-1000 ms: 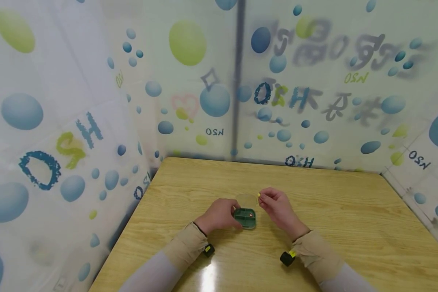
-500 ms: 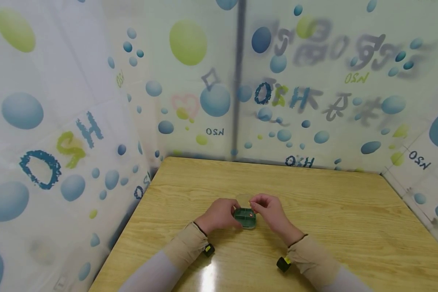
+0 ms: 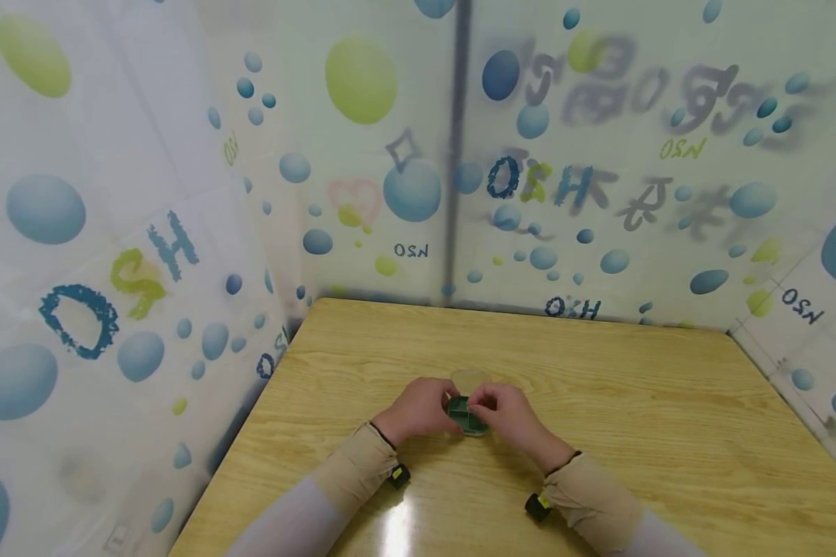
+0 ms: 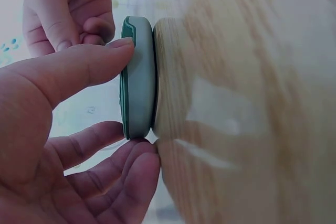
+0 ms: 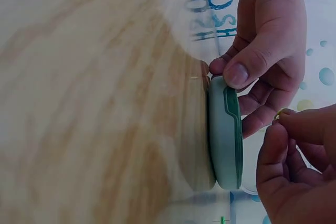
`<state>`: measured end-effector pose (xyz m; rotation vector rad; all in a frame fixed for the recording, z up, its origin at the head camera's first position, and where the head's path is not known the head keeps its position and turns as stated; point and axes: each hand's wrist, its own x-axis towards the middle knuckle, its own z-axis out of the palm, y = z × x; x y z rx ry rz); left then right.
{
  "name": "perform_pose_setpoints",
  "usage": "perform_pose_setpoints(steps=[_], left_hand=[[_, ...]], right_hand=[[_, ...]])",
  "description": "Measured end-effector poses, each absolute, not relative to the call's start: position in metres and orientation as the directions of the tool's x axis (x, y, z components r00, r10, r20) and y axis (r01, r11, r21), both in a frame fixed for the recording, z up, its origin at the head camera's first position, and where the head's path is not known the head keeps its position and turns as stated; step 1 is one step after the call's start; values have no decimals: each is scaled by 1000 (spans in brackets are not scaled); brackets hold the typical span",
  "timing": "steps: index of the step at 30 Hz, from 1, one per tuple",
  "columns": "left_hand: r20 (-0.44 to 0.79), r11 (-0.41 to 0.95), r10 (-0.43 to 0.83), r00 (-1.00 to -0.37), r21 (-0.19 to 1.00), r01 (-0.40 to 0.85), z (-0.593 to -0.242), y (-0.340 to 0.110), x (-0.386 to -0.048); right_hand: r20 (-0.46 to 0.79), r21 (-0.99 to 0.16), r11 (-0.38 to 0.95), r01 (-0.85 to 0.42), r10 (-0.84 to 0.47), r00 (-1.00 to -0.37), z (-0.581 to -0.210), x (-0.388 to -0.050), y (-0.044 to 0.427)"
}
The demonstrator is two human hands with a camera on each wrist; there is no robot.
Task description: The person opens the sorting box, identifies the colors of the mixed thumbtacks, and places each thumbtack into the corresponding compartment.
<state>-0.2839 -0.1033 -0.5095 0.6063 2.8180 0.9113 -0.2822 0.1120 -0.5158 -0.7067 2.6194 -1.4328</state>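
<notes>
Fingers of the left hand (image 3: 421,406) are clamped on a small green box (image 3: 470,425), which rests on the desk (image 3: 634,394), nearer to its left edge than its right. Fingers of the right hand (image 3: 508,414) pinch a tiny yellow piece (image 5: 281,113) above the box. Toward the far edge, just beyond the box, a clear lid (image 3: 469,377) shows.

Pale, thin sheets (image 3: 286,70) hang like walls behind and on both sides of a wood-grained table (image 3: 655,402), printed with blue and lime bubbles (image 3: 412,192) and reversed H2O lettering (image 3: 174,246). Blurred grey writing (image 3: 592,104) and a faint pink heart (image 3: 354,199) show at the back, with a dark vertical strip (image 3: 457,124) between them. A bright reflection (image 3: 398,530) glares on the table's polished near side.
</notes>
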Motion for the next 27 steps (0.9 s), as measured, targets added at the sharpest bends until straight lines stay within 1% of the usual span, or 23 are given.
perform_pose_setpoints(steps=[4,9,14,27], left_hand=[[18,738,409,-912,582,342,-509,-103,-283],[13,739,406,-914,583,337,-509,-102,-282],[8,739,406,-914,586,333,-509,-102,-283],[36,742,414,-909,565,360,-511,-103,-285]], right_hand=[[133,-800,483,-356,-436,-890,-516,-280,110],[141,-791,487,-371,-445,-884,-516,-276,107],[129,-793,497,-354,-431,-893,-518,-274,101],[129,-746,580,-327,-356,-926,-520,-273,91]])
